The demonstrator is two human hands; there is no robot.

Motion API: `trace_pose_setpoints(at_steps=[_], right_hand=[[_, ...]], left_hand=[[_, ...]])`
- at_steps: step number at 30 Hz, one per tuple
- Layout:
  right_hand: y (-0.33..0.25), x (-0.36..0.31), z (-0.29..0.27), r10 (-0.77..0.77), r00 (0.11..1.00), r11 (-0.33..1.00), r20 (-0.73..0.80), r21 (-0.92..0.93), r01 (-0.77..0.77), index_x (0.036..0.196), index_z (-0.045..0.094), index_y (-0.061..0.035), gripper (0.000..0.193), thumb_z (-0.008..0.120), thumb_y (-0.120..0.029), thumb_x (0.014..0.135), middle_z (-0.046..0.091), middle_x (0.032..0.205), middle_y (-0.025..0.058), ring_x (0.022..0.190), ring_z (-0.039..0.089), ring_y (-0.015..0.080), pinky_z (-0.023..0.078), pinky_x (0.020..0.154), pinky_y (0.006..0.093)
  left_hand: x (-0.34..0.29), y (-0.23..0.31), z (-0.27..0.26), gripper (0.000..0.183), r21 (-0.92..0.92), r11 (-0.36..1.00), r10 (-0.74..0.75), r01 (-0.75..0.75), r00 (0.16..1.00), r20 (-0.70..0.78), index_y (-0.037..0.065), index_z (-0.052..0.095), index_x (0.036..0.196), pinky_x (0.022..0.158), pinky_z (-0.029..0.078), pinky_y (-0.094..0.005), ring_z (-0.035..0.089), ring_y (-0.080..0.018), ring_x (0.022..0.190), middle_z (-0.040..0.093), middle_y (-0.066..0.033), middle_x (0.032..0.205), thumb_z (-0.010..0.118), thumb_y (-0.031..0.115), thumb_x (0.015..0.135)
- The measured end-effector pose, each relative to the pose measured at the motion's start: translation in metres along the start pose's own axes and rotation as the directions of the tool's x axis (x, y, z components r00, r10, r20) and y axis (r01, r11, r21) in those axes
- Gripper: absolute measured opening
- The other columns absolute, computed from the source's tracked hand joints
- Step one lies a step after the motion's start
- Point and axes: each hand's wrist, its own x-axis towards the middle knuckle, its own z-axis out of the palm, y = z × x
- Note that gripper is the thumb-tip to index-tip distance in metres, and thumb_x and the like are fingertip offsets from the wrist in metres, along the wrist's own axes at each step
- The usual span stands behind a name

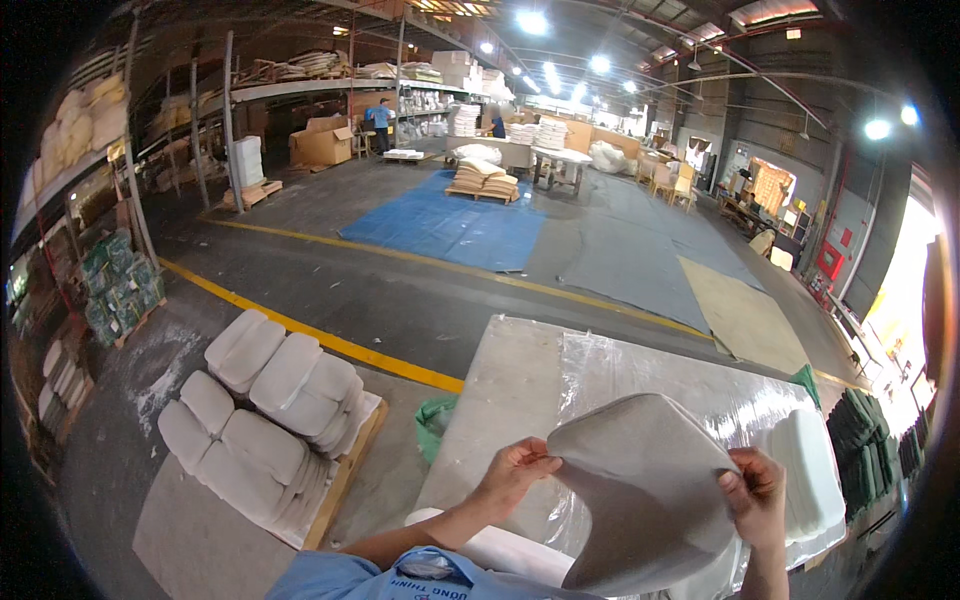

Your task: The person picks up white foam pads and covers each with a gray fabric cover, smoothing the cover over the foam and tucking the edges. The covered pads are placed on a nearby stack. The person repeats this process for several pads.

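Observation:
A grey fabric cushion cover (650, 480) hangs stretched between my two hands above the table. My left hand (522, 468) pinches its left edge between thumb and fingers. Its right edge is gripped by my right hand (755, 492), thumb on the near face. The cloth sags at the lower left, and its bottom runs down toward my body. Beneath it is a wide table (500, 390), partly covered by clear plastic film (620, 370). White foam pads (808, 465) are stacked on the table beside my right hand. Another white pad (500, 548) lies near my body, partly hidden by my left forearm.
Left of the table, several stacks of grey cushions (265, 450) stand on a wooden pallet (345, 470). A green bag (433, 425) sits against the table's left side. Dark green bundles (862, 440) are piled at the right. Farther off lie a blue tarp (450, 225) and loaded shelves.

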Motion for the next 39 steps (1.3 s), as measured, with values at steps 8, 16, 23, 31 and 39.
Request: trace_pose_setpoints(at_steps=[8, 16, 23, 31, 39], right_hand=[[0.026, -0.013, 0.001, 0.124, 0.985, 0.991, -0.12, 0.068, -0.117, 0.104, 0.067, 0.003, 0.03, 0.077, -0.026, 0.099, 0.064, 0.083, -0.0022, 0.076, 0.053, 0.0064, 0.044, 0.07, 0.0242], [0.027, -0.014, 0.001, 0.099, 0.982, 0.994, -0.162, 0.06, -0.09, 0.094, 0.063, -0.001, 0.027, 0.075, -0.024, 0.101, 0.058, 0.078, -0.0048, 0.072, 0.048, 0.0043, 0.039, 0.066, 0.0236], [0.036, 0.004, 0.016, 0.058, 0.987, 0.998, -0.152, 0.032, -0.054, 0.092, 0.061, -0.0022, 0.031, 0.074, -0.029, 0.102, 0.057, 0.077, -0.0048, 0.073, 0.048, 0.0049, 0.039, 0.067, 0.0235], [0.068, 0.011, 0.034, 0.022, 0.994, 0.996, -0.109, 0.09, -0.012, 0.093, 0.062, -0.0025, 0.031, 0.072, -0.03, 0.104, 0.059, 0.083, -0.0034, 0.078, 0.049, 0.006, 0.041, 0.072, 0.0248], [0.069, 0.0, 0.027, -0.081, 0.974, 0.997, -0.21, -0.026, 0.077, 0.096, 0.062, -0.001, 0.027, 0.067, -0.026, 0.106, 0.059, 0.089, 0.0001, 0.083, 0.051, 0.0087, 0.042, 0.077, 0.0259]], left_hand=[[-0.008, 0.076, 0.014, 0.017, -0.161, 0.967, -0.183, 0.196, 0.979, 0.094, 0.005, 0.078, 0.111, 0.078, 0.049, -0.0254, 0.063, -0.0071, 0.088, 0.073, 0.0018, 0.097, 0.078, 0.016, 0.098], [-0.011, 0.118, 0.026, 0.016, -0.21, 0.975, 0.101, -0.075, 0.988, 0.117, 0.007, 0.078, 0.112, 0.084, 0.051, -0.0267, 0.065, -0.0097, 0.093, 0.073, -0.0011, 0.104, 0.076, 0.016, 0.099], [0.009, 0.11, 0.026, 0.028, -0.108, 0.99, -0.053, 0.09, 0.952, 0.302, 0.003, 0.073, 0.124, 0.092, 0.05, -0.0291, 0.066, -0.0109, 0.103, 0.074, -0.0012, 0.112, 0.069, 0.023, 0.104], [-0.002, 0.07, 0.0, 0.049, -0.641, 0.647, -0.133, 0.413, 0.889, 0.438, 0.005, 0.064, 0.141, 0.111, 0.049, -0.0434, 0.066, -0.0251, 0.124, 0.072, -0.0098, 0.13, 0.073, 0.029, 0.099], [-0.043, 0.012, 0.02, 0.051, -0.526, 0.522, -0.131, 0.672, 0.672, 0.728, -0.001, 0.063, 0.138, 0.11, 0.048, -0.0442, 0.068, -0.0264, 0.12, 0.073, -0.0132, 0.127, 0.075, 0.026, 0.097]])
